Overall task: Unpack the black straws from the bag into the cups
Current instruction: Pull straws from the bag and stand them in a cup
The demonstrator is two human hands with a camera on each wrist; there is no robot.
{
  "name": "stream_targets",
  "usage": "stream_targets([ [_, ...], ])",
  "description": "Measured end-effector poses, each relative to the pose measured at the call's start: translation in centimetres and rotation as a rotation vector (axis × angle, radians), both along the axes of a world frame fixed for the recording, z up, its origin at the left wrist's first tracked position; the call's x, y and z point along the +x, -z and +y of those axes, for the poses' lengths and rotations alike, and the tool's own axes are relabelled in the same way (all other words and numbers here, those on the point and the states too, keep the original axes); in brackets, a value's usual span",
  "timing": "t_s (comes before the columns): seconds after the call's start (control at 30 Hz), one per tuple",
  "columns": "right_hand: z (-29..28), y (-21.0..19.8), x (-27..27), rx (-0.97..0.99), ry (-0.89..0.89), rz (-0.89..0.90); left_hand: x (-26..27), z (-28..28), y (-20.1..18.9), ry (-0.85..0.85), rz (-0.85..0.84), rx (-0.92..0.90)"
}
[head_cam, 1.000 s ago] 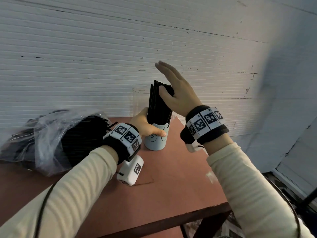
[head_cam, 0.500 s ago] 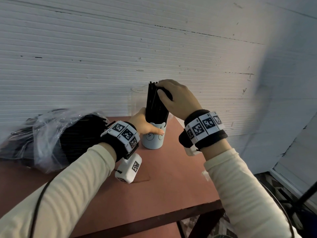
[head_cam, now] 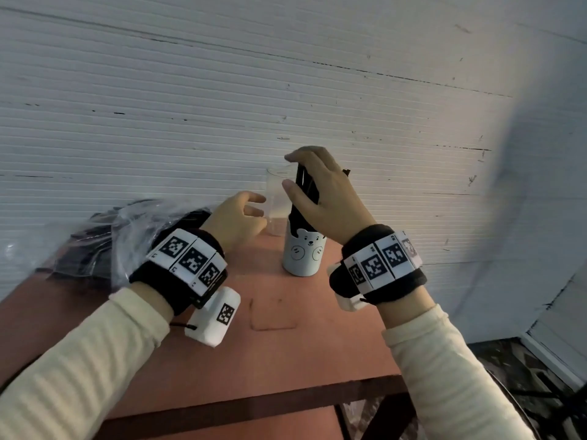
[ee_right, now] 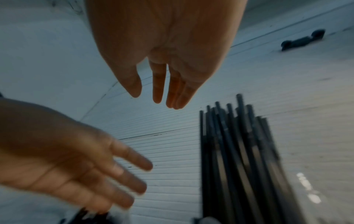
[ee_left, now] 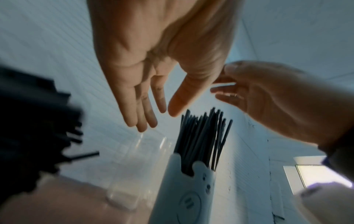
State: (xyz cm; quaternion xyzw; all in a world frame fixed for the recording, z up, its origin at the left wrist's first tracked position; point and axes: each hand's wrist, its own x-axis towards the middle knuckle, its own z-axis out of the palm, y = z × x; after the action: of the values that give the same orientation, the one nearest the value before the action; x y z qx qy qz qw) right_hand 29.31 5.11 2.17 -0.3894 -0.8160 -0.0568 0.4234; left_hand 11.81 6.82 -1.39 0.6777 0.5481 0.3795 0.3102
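A white bear cup (head_cam: 303, 255) stands on the red-brown table (head_cam: 286, 350) with a bundle of black straws (head_cam: 306, 198) upright in it. My right hand (head_cam: 295, 173) arches over the straw tops; in the right wrist view its fingers (ee_right: 158, 91) are straight and apart from the straws (ee_right: 235, 151). My left hand (head_cam: 259, 209) hovers left of the bear cup with relaxed fingers and holds nothing, close to an empty clear cup (head_cam: 276, 201). The clear plastic bag (head_cam: 104, 239) with more black straws lies at the left. In the left wrist view the straws (ee_left: 201, 136) rise from the bear cup (ee_left: 187, 197).
A white ribbed wall (head_cam: 286, 90) stands right behind the cups. The table's front edge (head_cam: 254, 404) runs below my forearms, and its right side drops to the floor (head_cam: 524, 376). Bare tabletop lies in front of the bear cup.
My left hand has let go of the bear cup and moved up and left toward the clear cup. My right hand came down from beside the straws to arch over their tops.
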Motion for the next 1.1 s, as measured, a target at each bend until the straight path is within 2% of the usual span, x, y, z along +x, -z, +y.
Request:
stream_targets([
  [0.13, -0.2, 1.4, -3.4, -0.127, -0.132, 0.005, -3.7, -2.2, -2.2, -0.108, -0.090, 0.141],
  [0.27, 0.1, 2.7, -7.6, -0.373, -0.149, -0.230, -7.0, -3.7, -4.1, -0.186, -0.197, 0.216],
  [0.37, 0.0, 3.5, -10.4, -0.464, -0.190, -0.324, -9.4, -3.8, -4.2, -0.229, -0.168, 0.234],
  [0.5, 0.3, 4.1, -13.5, -0.490, -0.209, -0.449, -12.5, -3.9, -2.9, -0.267, 0.005, 0.159],
  [0.7, 1.2, 5.2, -15.9, -0.517, -0.178, -0.579, -15.0, -4.0, -0.5, -0.220, 0.290, 0.024],
  [0.87, 1.5, 5.2, -16.4, -0.466, -0.221, -0.615, -15.7, -3.8, -0.1, -0.264, 0.292, 0.066],
  [1.1, 2.4, 5.1, -15.6, -0.420, -0.249, -0.517, -15.8, -3.3, 0.0, -0.327, 0.233, 0.058],
])
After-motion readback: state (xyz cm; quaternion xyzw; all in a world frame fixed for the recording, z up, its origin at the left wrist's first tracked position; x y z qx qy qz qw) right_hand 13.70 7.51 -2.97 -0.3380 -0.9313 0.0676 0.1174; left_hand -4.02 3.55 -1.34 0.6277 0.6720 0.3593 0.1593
